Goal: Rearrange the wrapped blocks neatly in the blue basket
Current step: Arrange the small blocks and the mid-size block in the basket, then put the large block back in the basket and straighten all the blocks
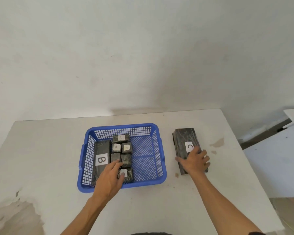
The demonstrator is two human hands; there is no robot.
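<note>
A blue mesh basket [157,146] sits mid-table. Along its left wall lies a long dark wrapped block labelled B [101,155]. Beside it are several small dark blocks, some labelled A [120,137]. My left hand [111,177] reaches into the basket, fingers spread over the small blocks near the front, thumb touching the nearest small block [128,174]. To the right of the basket, on the table, lies a large dark block labelled C [185,141]. My right hand [194,161] rests over its near end, fingers wrapped around it.
The white table [49,158] stands against a white wall. The basket's right half shows bare mesh. Brown stains mark the table at the far right and the front left. A second white surface [278,158] stands to the right.
</note>
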